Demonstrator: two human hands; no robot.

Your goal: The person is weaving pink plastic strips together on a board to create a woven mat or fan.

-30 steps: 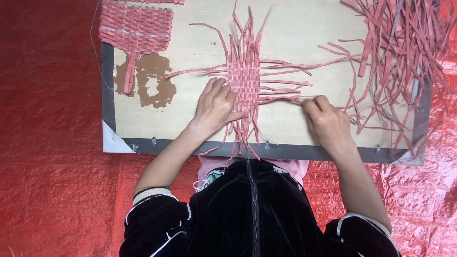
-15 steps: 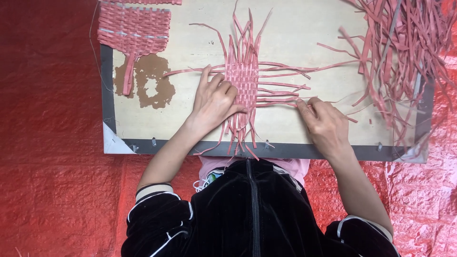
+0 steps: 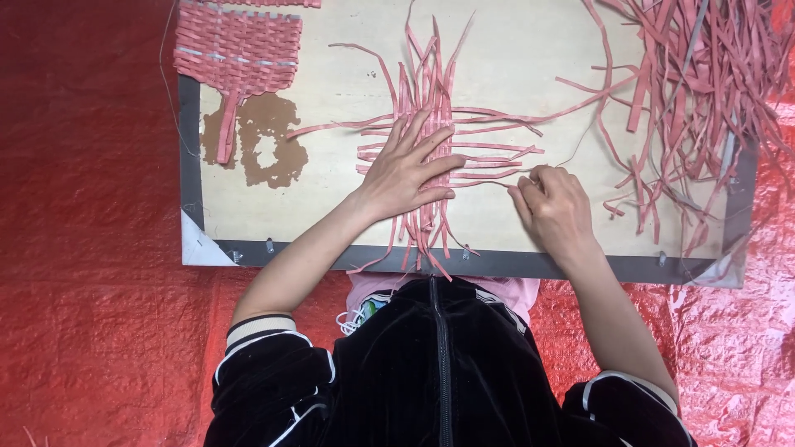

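Left hand (image 3: 407,172) spread flat on the woven strips (image 3: 431,124); right hand (image 3: 551,203) pinches one strip near the board edge (image 3: 530,263).

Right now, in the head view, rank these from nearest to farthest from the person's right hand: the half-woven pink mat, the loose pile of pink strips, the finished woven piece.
From the right hand:
1. Half-woven pink mat, just to its left at the board's centre; the hand pinches one of its strips.
2. Loose pile of pink strips, up and to the right.
3. Finished woven piece, far top-left corner.

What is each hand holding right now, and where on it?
Right hand pinches a horizontal pink strip near its free end; left hand lies flat on the woven mat.
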